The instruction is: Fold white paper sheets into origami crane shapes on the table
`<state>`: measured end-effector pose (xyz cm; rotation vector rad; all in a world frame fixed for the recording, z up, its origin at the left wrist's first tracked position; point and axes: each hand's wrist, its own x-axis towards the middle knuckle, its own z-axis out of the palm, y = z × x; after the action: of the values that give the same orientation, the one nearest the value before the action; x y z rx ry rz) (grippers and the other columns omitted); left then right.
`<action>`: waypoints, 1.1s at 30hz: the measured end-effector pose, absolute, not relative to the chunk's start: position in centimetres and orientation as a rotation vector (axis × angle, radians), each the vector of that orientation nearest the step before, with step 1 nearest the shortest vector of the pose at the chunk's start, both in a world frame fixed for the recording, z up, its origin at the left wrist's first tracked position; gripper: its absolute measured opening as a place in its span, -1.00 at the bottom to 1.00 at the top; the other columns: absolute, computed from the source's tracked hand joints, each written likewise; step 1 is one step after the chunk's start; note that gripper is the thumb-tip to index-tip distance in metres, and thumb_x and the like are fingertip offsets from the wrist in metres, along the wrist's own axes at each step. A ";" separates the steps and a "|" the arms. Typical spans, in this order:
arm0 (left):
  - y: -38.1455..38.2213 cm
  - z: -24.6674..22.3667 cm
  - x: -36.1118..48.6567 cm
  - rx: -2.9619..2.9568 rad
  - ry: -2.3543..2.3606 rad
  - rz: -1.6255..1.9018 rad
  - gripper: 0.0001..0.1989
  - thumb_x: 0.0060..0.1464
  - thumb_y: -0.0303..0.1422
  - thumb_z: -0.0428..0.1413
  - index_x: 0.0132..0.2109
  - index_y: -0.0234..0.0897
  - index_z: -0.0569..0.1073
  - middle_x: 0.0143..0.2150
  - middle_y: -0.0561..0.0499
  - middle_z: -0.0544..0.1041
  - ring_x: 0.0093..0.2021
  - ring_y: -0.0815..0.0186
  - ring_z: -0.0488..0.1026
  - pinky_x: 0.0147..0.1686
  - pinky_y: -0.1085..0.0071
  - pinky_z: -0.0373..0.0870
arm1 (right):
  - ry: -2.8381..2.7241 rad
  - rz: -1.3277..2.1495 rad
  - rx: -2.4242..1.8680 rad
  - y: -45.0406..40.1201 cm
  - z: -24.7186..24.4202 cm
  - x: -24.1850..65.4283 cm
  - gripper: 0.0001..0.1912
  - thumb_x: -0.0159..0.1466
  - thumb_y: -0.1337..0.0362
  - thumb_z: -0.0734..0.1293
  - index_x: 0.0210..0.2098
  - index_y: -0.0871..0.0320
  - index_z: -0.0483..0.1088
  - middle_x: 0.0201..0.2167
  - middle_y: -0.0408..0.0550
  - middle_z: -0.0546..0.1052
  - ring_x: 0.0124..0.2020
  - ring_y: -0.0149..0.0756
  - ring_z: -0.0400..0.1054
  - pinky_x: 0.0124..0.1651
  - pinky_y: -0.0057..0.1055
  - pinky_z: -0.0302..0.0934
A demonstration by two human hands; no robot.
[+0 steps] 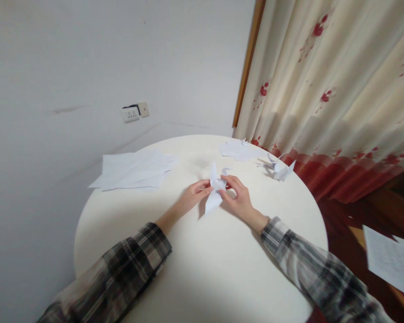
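A folded white paper bird (216, 190) is held between both hands above the middle of the round white table (202, 260). Its wings point up and down toward the near side, and a thin bent tip shows at its upper right. My left hand (192, 196) pinches its left side between thumb and fingers. On the right side, my right hand (238, 195) grips the paper with thumb and forefinger. Both hands are closed on the same folded piece.
A stack of white sheets (131, 170) lies at the table's left. More paper pieces (239, 150) lie at the back, and folded paper birds (281, 169) stand at the right. Beyond are a wall socket (130, 114), a curtain (323, 98) and written sheets (390, 260) at the lower right.
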<state>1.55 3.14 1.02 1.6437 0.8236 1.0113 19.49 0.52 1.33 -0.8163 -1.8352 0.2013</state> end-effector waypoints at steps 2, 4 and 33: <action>3.1 1.0 1.5 1.666 0.826 1.026 -0.63 -0.02 -0.18 0.09 -0.10 -0.31 0.41 -0.11 -0.09 0.46 -0.12 0.23 0.40 -0.10 0.32 0.30 | -1.833 0.194 -0.818 0.4 1.3 19.5 -0.53 0.16 0.30 0.27 0.07 0.05 0.20 -0.06 0.03 0.33 -0.18 -0.32 0.32 -0.21 -0.37 0.35; 3.2 0.8 1.4 1.685 0.850 1.083 -0.62 -0.06 -0.19 0.11 -0.11 -0.31 0.42 -0.02 -0.12 0.40 -0.02 0.19 0.34 -0.06 0.30 0.28 | -1.822 0.191 -0.824 0.3 1.3 19.5 -0.50 0.16 0.29 0.28 0.09 0.02 0.17 -0.05 0.03 0.31 -0.21 -0.33 0.32 -0.20 -0.35 0.35; 1.0 2.6 1.7 2.097 1.117 1.357 -0.85 0.03 -0.39 0.01 -0.32 -0.25 0.47 -0.33 0.04 0.55 -0.30 0.32 0.46 -0.21 0.43 0.36 | -1.603 0.510 -0.904 -0.9 2.0 18.5 -0.66 0.09 0.18 0.36 -0.14 0.11 0.37 -0.21 -0.01 0.50 -0.18 -0.23 0.38 -0.04 -0.21 0.25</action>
<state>1.73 1.03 2.64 2.0970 1.1166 1.3566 18.51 -0.89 1.96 -0.9042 -1.6029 0.5102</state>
